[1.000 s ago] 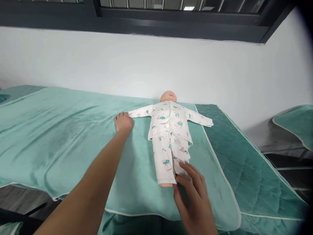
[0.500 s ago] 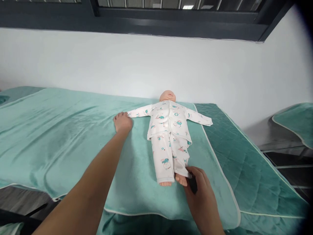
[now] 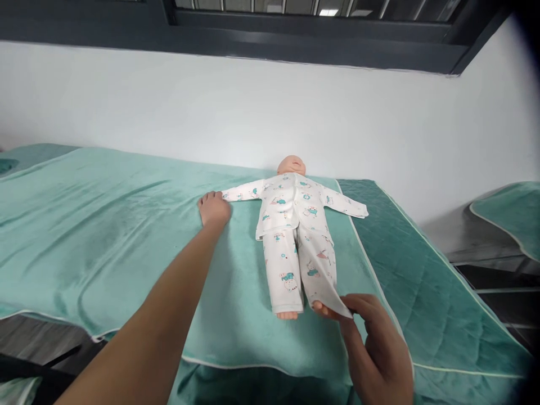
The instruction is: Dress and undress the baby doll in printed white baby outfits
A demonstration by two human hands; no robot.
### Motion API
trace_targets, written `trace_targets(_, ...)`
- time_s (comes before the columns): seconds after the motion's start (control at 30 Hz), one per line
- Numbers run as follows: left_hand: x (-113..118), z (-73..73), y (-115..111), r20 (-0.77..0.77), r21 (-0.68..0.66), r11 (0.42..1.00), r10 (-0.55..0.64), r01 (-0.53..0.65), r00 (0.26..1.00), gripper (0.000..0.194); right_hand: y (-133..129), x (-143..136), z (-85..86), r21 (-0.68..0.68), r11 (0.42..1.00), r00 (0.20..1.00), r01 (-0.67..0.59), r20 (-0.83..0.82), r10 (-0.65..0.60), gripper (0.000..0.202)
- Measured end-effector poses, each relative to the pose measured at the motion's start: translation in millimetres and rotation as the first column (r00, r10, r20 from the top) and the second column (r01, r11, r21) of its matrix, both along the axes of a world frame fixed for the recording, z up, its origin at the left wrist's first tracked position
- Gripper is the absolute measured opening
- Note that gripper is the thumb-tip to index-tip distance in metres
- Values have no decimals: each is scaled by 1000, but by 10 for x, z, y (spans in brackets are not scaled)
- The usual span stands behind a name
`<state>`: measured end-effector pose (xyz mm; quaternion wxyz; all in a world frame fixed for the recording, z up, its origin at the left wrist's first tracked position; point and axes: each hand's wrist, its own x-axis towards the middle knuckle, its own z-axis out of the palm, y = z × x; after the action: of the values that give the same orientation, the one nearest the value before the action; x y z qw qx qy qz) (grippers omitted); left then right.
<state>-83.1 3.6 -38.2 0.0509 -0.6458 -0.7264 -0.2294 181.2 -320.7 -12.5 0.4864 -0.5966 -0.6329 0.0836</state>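
Observation:
A baby doll (image 3: 292, 165) lies on its back, head at the wall, on a light green blanket (image 3: 139, 247). It wears a white printed pajama top (image 3: 291, 205) and matching pajama pants (image 3: 282, 275); its toes show below both hems. My right hand (image 3: 377, 343) pinches the hem of the pant leg on the right between thumb and fingers, drawing the cloth out to a point beside the foot. My left hand (image 3: 214, 209) rests on the blanket at the left sleeve's cuff, fingers lying on the cloth. Whether it touches the cuff is unclear.
A darker green quilted cover (image 3: 405, 264) lies under the blanket and shows at the right. Behind stands a white wall (image 3: 211, 112) below a dark window frame (image 3: 261, 45). Another green-covered surface (image 3: 512, 216) is at the far right.
My right hand has moved right and slightly down, pulling the pant hem outward, so that leg is straighter and spread wider. My left hand stays by the cuff.

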Motion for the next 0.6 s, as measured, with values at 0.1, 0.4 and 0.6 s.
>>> trace_targets(0.1, -2, -4, 0, -7, 1, 1000, 2, -2, 1000, 39, 33, -3, -59, 24, 998, 998, 52, 46, -53, 11)
trace_targets(0.4, 6, 1, 2, -26, -15, 1000, 12, -12, 1000, 39, 44, -81, -274, -11, 1000, 994, -19, 112, 20, 30)
trace_targets(0.6, 11, 15, -6, -35, -11, 1000, 19, -20, 999, 40, 50, -126, -179, -48, 996, 988, -77, 132, 83, 34)
